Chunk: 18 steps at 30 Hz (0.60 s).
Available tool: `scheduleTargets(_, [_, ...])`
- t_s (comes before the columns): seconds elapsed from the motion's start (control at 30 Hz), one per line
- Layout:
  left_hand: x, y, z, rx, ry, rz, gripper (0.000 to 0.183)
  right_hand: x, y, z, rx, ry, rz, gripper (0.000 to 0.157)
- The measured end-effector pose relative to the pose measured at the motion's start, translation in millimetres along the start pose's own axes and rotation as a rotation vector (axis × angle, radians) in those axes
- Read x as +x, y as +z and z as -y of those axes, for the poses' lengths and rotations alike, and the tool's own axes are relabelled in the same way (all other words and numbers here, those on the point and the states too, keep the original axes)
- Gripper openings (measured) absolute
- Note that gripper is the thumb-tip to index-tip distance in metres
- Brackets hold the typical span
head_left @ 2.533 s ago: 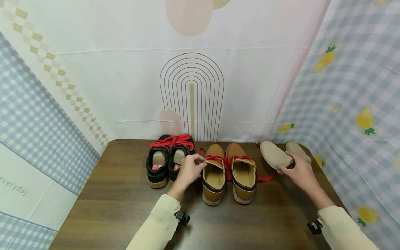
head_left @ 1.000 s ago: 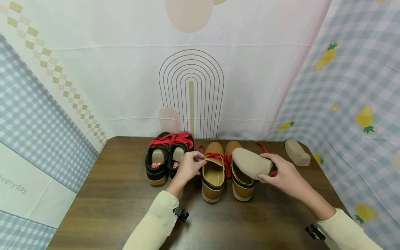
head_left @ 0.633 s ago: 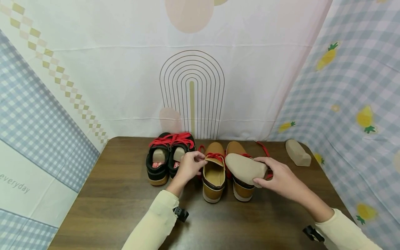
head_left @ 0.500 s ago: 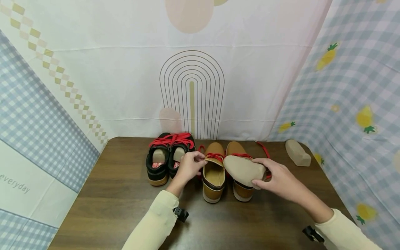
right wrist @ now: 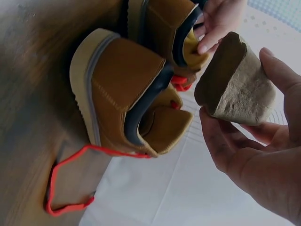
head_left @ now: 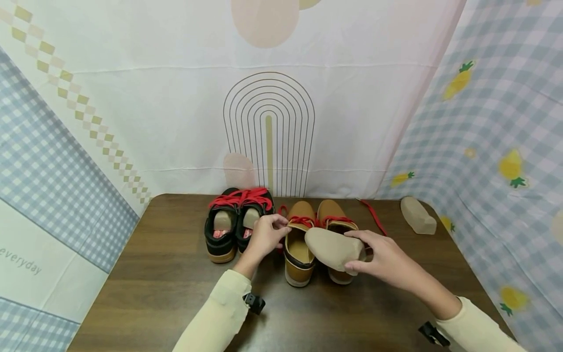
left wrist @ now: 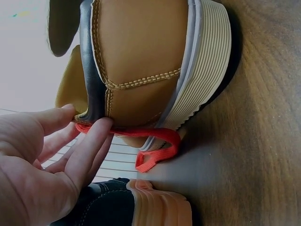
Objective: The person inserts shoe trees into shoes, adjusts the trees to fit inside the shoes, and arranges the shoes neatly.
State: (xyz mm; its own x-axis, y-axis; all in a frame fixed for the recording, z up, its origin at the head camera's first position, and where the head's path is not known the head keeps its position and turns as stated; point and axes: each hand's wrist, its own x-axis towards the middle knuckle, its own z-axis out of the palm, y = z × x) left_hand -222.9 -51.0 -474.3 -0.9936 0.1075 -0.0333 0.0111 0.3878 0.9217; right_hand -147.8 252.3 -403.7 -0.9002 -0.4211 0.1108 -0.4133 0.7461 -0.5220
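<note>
Side by side stand two tan lace-up shoes with red laces, toes toward the wall. At the left tan shoe, my left hand pinches the edge of its tongue between thumb and fingers; a red lace loops beside the fingers in the left wrist view. My right hand grips the blunt heel end of a beige moulded shoe insert. The insert hangs over the right tan shoe, its rounded toe pointing left across the left shoe's opening. In the right wrist view, the right shoe's opening shows nothing inside.
To the left, a pair of black shoes with red laces has similar inserts inside. Another beige insert lies at the table's back right corner. A red lace end trails on the wooden table. Cloth walls enclose the back and sides.
My right hand has lifted the insert from the right side of the table and carried it left over the tan shoes. The left hand keeps its pinch on the left shoe's tongue.
</note>
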Motion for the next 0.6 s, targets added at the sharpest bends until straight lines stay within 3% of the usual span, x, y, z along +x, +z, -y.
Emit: scheduleTargets(0.6, [-0.7,0.1,0.9,-0.013,0.007,0.001,0.010,7,22.0,27,-0.014,-0.021,0.004,0.069])
